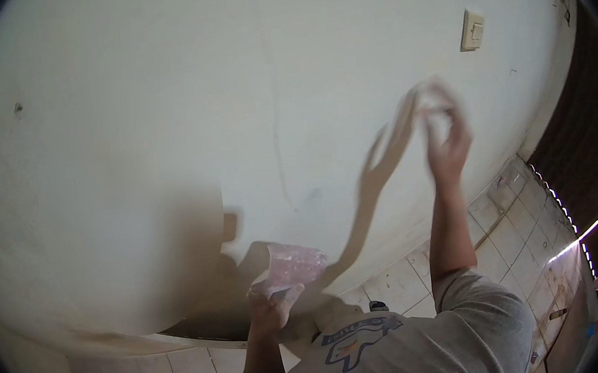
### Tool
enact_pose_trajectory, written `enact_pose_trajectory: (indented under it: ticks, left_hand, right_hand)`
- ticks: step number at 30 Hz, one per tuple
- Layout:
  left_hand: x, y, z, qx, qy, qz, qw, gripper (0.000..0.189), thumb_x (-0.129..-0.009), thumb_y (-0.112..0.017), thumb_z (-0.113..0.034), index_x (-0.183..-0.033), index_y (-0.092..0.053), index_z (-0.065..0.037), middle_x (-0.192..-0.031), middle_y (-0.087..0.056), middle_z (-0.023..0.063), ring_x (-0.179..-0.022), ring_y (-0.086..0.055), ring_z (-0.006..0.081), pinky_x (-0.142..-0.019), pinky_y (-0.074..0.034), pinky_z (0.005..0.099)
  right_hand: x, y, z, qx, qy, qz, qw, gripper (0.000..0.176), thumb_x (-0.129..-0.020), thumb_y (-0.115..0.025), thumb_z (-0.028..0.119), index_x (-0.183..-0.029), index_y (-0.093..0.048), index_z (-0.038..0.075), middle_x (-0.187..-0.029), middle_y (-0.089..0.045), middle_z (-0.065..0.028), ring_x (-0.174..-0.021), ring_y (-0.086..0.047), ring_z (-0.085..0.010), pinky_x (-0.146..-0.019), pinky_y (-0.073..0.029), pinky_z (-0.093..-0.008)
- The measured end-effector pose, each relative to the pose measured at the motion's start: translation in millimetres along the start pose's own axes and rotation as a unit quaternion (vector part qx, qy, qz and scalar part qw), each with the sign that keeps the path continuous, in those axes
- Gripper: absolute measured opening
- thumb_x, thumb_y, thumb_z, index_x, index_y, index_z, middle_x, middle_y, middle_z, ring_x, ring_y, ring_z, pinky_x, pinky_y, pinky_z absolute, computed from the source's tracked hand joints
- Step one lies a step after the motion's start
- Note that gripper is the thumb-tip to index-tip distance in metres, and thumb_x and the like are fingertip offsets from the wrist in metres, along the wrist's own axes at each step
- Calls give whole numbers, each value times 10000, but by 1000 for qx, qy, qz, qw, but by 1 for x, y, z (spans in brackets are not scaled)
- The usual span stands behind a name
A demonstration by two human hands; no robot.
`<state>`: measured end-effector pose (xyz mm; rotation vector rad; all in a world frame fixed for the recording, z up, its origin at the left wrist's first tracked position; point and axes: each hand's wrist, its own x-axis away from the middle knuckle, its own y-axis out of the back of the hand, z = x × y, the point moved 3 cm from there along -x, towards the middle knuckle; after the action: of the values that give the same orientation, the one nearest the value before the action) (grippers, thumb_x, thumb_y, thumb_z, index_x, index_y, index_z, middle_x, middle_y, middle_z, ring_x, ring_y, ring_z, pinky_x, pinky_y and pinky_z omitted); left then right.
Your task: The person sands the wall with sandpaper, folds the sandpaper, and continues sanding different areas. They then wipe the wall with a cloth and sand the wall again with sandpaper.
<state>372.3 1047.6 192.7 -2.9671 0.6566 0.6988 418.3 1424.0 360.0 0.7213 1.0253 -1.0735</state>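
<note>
My left hand (274, 308) is low near the wall, its fingers around the lower end of a pinkish, see-through plastic container (294, 265). White smears cover the container, which is tilted on its side; its contents cannot be made out. Higher up and to the right, my right hand (446, 127) is raised in front of the pale wall (345, 72). Motion smears its curved fingers. A thin dark line shows between them, too blurred to name. Both hands cast shadows on the wall.
A light switch (472, 30) sits on the wall at upper right. Small holes (18, 108) mark the left side, and a faint crack line (275, 116) runs down the middle. Tiled floor (514, 226) lies below. A dark shutter-like opening (578, 135) is at far right.
</note>
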Motion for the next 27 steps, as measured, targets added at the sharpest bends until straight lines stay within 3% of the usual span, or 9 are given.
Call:
enact_pose_trajectory:
  ticks: [3, 7, 8, 16, 18, 19, 22, 24, 27]
  left_hand:
    - [-12, -35, -1, -37, 46, 0, 998, 452, -819, -736, 13, -1246, -589, 20, -1098, -687, 90, -998, -653, 191, -905, -528, 359]
    - [-20, -54, 29, 120, -57, -13, 991, 254, -883, -699, -35, -1129, -674, 21, -1103, -709, 135, -990, -677, 227, -844, -539, 374]
    - [-26, -56, 40, 172, -36, 27, 984, 254, -885, -693, -35, -1131, -672, 25, -1127, -699, 142, -1007, -672, 232, -849, -542, 383]
    - [-17, -78, 23, 120, 26, -7, 992, 290, -887, -652, 53, -1177, -641, 52, -1154, -679, 153, -1023, -668, 231, -855, -567, 388]
    - [-12, -77, 33, 83, 45, 14, 995, 365, -841, -668, 111, -1195, -607, 47, -1140, -673, 149, -1021, -671, 246, -886, -567, 414]
    - [-31, -110, 15, 96, 73, 36, 992, 303, -822, -694, 114, -1110, -653, 31, -1112, -677, 132, -1028, -665, 239, -876, -564, 403]
    - [-32, -147, 14, 143, -12, 142, 979, 258, -815, -704, 114, -1049, -680, 8, -1076, -681, 114, -1045, -655, 229, -874, -556, 393]
    - [-45, -172, 6, 20, -85, 212, 973, 216, -834, -693, 102, -1027, -678, 5, -1044, -683, 120, -1033, -657, 243, -865, -550, 378]
    - [-50, -199, 15, -57, 2, 161, 985, 220, -868, -690, 27, -1079, -629, 38, -994, -685, 149, -927, -688, 271, -838, -561, 389]
  right_hand:
    - [-82, 36, -56, 124, 0, -117, 985, 625, -929, -689, 272, -1472, -483, 40, -1473, -492, -206, -1302, -496, -319, -1050, -405, -463]
    - [-90, 13, -81, 288, 119, -94, 945, 616, -969, -636, 264, -1517, -443, 59, -1481, -496, -202, -1341, -479, -331, -1064, -413, -445]
    - [-97, 10, -88, 195, 193, -62, 960, 628, -976, -626, 302, -1525, -436, 63, -1505, -459, -185, -1355, -431, -308, -1112, -342, -452]
    - [-22, -22, -80, 232, 133, -66, 961, 627, -971, -613, 315, -1551, -436, 151, -1536, -366, -202, -1438, -248, -352, -1136, -256, -462]
    - [27, -17, -61, 197, 99, 15, 975, 671, -933, -632, 334, -1531, -443, 97, -1520, -370, -223, -1444, -258, -378, -1173, -195, -547]
    - [48, -20, -82, -5, 34, 58, 998, 690, -921, -655, 323, -1525, -431, 76, -1518, -377, -224, -1445, -278, -366, -1183, -198, -543]
    - [147, -4, -63, -474, -186, 335, 793, 728, -913, -701, 282, -1497, -395, -26, -1524, -397, -208, -1399, -412, -292, -1154, -336, -448]
    - [158, 19, -56, -510, -209, 444, 706, 650, -935, -669, 261, -1471, -439, -25, -1454, -480, -207, -1329, -488, -289, -1121, -381, -416]
    - [172, 34, -82, -429, -300, 641, 562, 538, -964, -606, 192, -1439, -488, -33, -1375, -565, -218, -1286, -542, -300, -1111, -400, -401]
